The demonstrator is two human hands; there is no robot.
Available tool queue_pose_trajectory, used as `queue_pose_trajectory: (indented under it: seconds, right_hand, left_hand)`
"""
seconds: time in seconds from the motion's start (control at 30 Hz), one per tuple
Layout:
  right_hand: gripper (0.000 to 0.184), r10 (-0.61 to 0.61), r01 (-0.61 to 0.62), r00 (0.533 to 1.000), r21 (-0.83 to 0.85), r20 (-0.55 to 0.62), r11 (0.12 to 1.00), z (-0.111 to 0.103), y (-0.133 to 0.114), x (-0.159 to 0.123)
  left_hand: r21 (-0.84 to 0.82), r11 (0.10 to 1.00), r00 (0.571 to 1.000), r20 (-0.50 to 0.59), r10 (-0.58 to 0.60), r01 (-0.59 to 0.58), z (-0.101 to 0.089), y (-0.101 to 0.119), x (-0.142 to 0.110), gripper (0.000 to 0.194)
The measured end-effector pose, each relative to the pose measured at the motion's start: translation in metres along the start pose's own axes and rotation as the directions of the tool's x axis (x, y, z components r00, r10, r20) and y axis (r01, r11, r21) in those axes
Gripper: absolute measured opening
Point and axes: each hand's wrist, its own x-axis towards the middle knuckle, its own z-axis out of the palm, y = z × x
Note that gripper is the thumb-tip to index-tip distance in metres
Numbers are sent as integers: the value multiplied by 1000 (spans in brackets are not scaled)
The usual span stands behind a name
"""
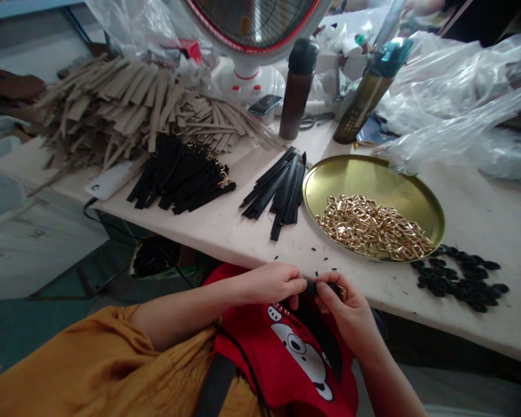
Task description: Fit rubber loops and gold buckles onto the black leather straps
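Over my lap at the table's front edge, my left hand [282, 284] pinches one end of a small black strap [311, 288]. My right hand [341, 298] is closed on the same strap from the other side, with a bit of gold-coloured metal showing by its fingers. The fingers hide most of the strap. Beyond the hands lies a bundle of flat black straps [282, 185]. To the right, a round gold tray [356, 171] holds a heap of small gold buckles [373, 226]. Black rings or loops [460, 278] are piled beside the tray.
Black straps with gold buckles [182, 179] lie left, before a large heap of beige strips [108, 110]. A fan [252, 75], a dark bottle [297, 87] and a tilted olive bottle [364, 95] stand behind. Clear plastic bags [460, 98] cover the back right.
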Motion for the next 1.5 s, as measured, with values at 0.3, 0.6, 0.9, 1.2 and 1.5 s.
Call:
queue_pose_trajectory:
  seconds: [0.3,0.6,0.9,1.2,1.5]
  right_hand:
    - [25,-191,154,969,-222,-159,963,18,14,-2]
    - [29,-202,172,966,-187,-159,967,18,13,5]
    - [28,-198,167,970,-206,-144,964,19,10,18]
    - [23,-309,266,949,-368,-61,891,18,8,21]
    - [25,-211,272,956,-342,204,899,10,1,15]
  left_hand:
    - [117,993,1000,1,-22,22,1,-6,-2,25]
    - [150,989,998,67,-14,3,-14,-6,-2,22]
    - [56,998,987,157,-28,20,-26,-5,2,24]
    - [-80,994,980,191,-57,74,-21,-7,11,19]
    - [8,999,944,327,-37,37,-24,-7,13,24]
